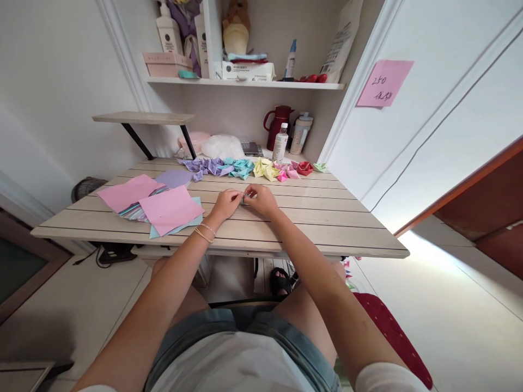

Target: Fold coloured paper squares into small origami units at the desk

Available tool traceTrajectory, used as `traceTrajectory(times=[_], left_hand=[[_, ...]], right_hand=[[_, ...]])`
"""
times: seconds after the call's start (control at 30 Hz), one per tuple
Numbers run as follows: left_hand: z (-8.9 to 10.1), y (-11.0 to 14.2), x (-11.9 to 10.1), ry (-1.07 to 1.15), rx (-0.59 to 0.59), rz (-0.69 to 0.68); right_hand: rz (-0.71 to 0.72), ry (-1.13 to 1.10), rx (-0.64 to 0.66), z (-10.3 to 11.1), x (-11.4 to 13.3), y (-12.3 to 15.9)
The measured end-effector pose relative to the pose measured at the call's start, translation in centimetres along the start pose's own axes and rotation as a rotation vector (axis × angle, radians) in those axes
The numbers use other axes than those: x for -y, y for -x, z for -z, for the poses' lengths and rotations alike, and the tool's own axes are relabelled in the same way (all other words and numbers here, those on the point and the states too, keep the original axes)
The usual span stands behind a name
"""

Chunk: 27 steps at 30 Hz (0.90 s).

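Observation:
Over the middle of the desk, my left hand [227,203] and my right hand [260,198] meet with fingertips pinched together. Between them is a small piece of folded paper [243,200], bluish-green and mostly hidden by the fingers. Behind the hands runs a row of folded paper pieces: purple ones [210,166], blue ones [241,167], yellow ones [265,169], pink ones [288,171], a red one [304,168] and a pale green one [320,167]. Left of my left hand lie pink paper sheets [171,209] on a stack of coloured paper.
A wooden desk [322,228] with dark lines spans the view. At its back stand a red jug [280,128], a white bottle [280,142] and a tumbler [301,133]. A small raised stand [143,117] is at the back left. Above is a loaded shelf [245,83].

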<state>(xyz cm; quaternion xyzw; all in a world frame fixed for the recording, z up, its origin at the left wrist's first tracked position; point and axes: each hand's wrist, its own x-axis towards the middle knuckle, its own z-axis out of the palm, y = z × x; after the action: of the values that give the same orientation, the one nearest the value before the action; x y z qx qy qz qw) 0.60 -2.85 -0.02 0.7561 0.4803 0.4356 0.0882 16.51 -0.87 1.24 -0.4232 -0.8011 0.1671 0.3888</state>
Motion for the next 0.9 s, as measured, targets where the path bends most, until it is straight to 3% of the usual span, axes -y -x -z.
traceTrajectory(times=[0.9], left_hand=[[0.43, -0.05, -0.34, 0.038, -0.129, 0.052]], right_hand=[[-0.003, -0.033, 0.022, -0.12, -0.55, -0.13]])
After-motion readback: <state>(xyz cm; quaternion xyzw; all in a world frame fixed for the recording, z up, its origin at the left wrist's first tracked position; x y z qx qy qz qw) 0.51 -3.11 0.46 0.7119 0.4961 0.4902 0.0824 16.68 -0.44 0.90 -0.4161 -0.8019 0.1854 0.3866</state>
